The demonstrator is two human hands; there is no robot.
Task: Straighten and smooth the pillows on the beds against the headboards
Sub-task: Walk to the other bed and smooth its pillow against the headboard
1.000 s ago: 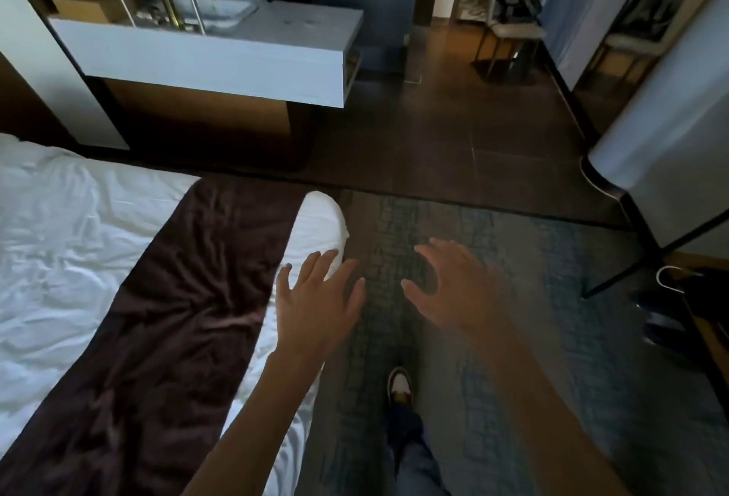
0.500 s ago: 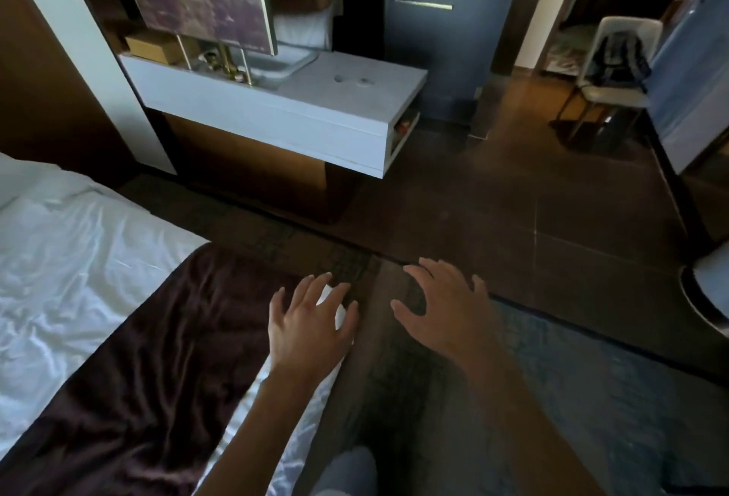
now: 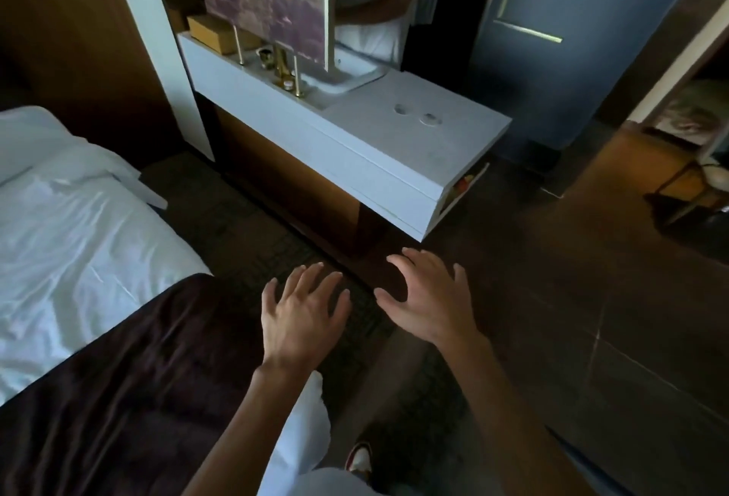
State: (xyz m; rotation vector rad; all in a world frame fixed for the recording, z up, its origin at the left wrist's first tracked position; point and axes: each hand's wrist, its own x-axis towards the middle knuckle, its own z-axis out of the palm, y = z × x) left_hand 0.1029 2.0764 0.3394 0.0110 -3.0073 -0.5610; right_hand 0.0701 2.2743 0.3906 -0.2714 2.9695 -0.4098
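A bed with white sheets [image 3: 71,243] fills the left side, with a dark brown runner [image 3: 130,389] across its foot. A white pillow [image 3: 35,136] shows at the far left edge, against a brown headboard wall [image 3: 79,41]. My left hand [image 3: 303,314] hovers with fingers spread above the bed's near corner, holding nothing. My right hand [image 3: 430,298] floats beside it over the dark floor, fingers apart and empty. Neither hand touches the bedding.
A white vanity counter [image 3: 355,156] with a sink and gold taps [image 3: 282,61] juts out beyond the bed's foot. A patterned rug [image 3: 276,243] lies between bed and counter. A blue door [image 3: 584,41] stands behind, a chair [image 3: 694,187] at the right. My shoe [image 3: 359,460] shows below.
The view has swung left and forward along the bed's foot. The vanity has come closer, more white sheet and the pillow have come into view. Both hands stay spread and empty.
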